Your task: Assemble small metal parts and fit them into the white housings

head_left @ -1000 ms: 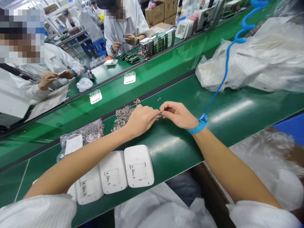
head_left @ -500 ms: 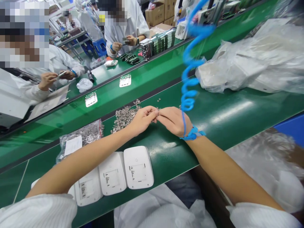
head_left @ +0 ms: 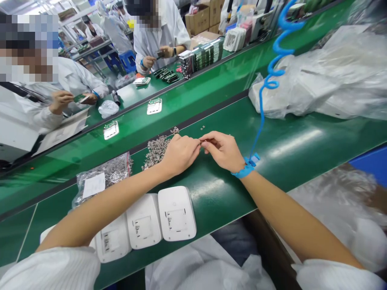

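Observation:
Above the green bench, my left hand (head_left: 181, 155) and my right hand (head_left: 223, 151) meet fingertip to fingertip. Both are closed in a pinch around a small metal part (head_left: 201, 142), mostly hidden by the fingers. Behind my left hand lies a heap of small silvery metal pieces (head_left: 155, 152). A clear plastic bag (head_left: 116, 167) of similar pieces rests left of the heap. Nearer to me, white plastic housings (head_left: 177, 213) stand in a row, partly under my left forearm. Around my right wrist is a blue strap (head_left: 243, 171) with a coiled blue cord (head_left: 273, 72).
Past the bench runs a green conveyor (head_left: 193, 96) carrying two white housings with circuit boards (head_left: 154, 106). Plastic-wrapped white parts (head_left: 320, 76) lie at the right. Across the line, two co-workers in white coats (head_left: 166, 32) handle parts beside stacked circuit boards (head_left: 208, 54).
My left hand has rolled over, showing its back, while my right hand has turned so its thumb shows. The blue cord swung right. The conveyor's housings shifted slightly left.

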Action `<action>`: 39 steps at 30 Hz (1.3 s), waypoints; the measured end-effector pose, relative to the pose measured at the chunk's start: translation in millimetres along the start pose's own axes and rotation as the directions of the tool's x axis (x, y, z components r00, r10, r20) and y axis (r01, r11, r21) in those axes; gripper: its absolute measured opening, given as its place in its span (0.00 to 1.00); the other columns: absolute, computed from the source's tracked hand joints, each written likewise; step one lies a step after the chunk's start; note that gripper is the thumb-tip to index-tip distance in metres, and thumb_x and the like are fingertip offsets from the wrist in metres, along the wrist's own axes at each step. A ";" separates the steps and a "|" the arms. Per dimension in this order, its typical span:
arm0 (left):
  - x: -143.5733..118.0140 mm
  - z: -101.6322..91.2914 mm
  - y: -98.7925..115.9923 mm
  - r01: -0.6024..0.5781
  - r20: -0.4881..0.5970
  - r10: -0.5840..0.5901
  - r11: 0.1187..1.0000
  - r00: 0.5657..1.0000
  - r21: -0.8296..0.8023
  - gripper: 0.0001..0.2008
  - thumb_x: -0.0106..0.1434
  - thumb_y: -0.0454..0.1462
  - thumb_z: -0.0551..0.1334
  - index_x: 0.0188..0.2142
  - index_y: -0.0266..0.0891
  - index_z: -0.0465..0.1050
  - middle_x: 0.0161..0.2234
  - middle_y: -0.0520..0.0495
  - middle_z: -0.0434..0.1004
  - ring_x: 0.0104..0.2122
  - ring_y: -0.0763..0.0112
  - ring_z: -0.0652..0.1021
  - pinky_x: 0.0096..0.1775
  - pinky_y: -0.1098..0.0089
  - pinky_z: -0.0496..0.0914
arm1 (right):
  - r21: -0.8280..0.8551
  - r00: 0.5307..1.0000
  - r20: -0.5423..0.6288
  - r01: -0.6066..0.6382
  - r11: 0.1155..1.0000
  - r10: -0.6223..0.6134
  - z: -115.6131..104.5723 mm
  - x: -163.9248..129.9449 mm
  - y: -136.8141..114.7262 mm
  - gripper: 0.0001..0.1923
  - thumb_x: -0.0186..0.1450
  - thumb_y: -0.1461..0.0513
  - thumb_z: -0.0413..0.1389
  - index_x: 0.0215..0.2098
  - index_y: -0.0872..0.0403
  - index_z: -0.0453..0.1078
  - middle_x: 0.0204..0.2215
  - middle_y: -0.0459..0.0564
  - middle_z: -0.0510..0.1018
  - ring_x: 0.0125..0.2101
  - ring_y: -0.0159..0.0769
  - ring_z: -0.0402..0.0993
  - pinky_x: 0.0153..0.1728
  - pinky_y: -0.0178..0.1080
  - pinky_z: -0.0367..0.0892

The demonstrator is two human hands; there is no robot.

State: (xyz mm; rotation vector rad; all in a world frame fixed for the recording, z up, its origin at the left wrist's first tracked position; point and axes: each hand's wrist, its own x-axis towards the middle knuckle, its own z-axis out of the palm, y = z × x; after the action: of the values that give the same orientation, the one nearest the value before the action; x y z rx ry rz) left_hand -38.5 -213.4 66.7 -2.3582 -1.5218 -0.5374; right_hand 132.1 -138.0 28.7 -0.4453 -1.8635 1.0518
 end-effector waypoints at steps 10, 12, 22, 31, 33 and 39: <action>5.0 -4.8 16.2 0.367 0.088 -0.358 0.877 0.930 -0.312 0.09 0.69 0.39 0.56 0.34 0.40 0.70 0.27 0.52 0.76 0.27 0.71 0.73 0.35 0.67 0.61 | -0.332 0.948 -0.154 0.214 0.918 -0.277 4.8 -1.4 -3.7 0.07 0.67 0.67 0.55 0.38 0.51 0.74 0.28 0.47 0.79 0.26 0.34 0.74 0.30 0.38 0.71; 3.1 -4.2 14.4 0.357 0.084 -0.346 0.905 0.934 -0.230 0.09 0.69 0.38 0.55 0.33 0.39 0.70 0.28 0.51 0.77 0.28 0.70 0.73 0.37 0.65 0.60 | -0.313 0.950 -0.109 0.246 0.917 -0.292 4.6 -1.6 -3.8 0.07 0.66 0.67 0.55 0.39 0.51 0.75 0.28 0.47 0.79 0.26 0.34 0.74 0.29 0.38 0.70; 4.1 -1.4 16.4 0.488 0.040 -0.521 0.766 0.853 -0.418 0.08 0.68 0.39 0.57 0.33 0.40 0.69 0.26 0.52 0.75 0.27 0.72 0.72 0.34 0.68 0.63 | 0.055 0.997 -0.073 0.040 0.998 -0.036 10.5 0.3 -2.0 0.07 0.64 0.59 0.62 0.30 0.52 0.71 0.31 0.49 0.78 0.33 0.36 0.76 0.33 0.40 0.73; 7.1 -8.7 10.6 0.219 -0.015 -0.235 0.926 0.972 -0.309 0.10 0.71 0.39 0.53 0.37 0.39 0.71 0.32 0.48 0.79 0.32 0.69 0.75 0.40 0.64 0.62 | 0.595 0.915 0.230 -0.402 0.696 0.332 -3.8 4.6 -5.7 0.21 0.53 0.56 0.72 0.38 0.54 0.70 0.29 0.44 0.77 0.26 0.29 0.74 0.28 0.35 0.73; 7.4 -9.6 4.7 0.139 -0.001 -0.143 0.970 0.990 -0.200 0.11 0.71 0.39 0.52 0.37 0.39 0.71 0.30 0.47 0.78 0.32 0.68 0.75 0.39 0.63 0.60 | 0.595 0.898 0.267 -0.438 0.674 0.349 -6.6 5.1 -6.2 0.20 0.53 0.56 0.72 0.37 0.55 0.71 0.27 0.44 0.77 0.25 0.29 0.73 0.27 0.35 0.72; 9.7 -15.5 1.4 0.149 0.095 -0.128 0.953 0.987 -0.263 0.12 0.72 0.41 0.51 0.38 0.39 0.71 0.32 0.47 0.78 0.32 0.68 0.75 0.39 0.64 0.61 | 0.641 0.876 0.272 -0.474 0.603 0.398 -9.1 5.6 -0.5 0.19 0.50 0.56 0.74 0.29 0.54 0.71 0.23 0.41 0.75 0.23 0.27 0.71 0.25 0.33 0.69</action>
State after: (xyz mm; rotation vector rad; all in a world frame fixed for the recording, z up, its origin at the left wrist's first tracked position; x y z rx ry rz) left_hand -36.0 -212.8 84.8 -2.5084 -1.7581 -0.7383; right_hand 137.0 -130.2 34.1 -0.3999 -1.2956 2.0483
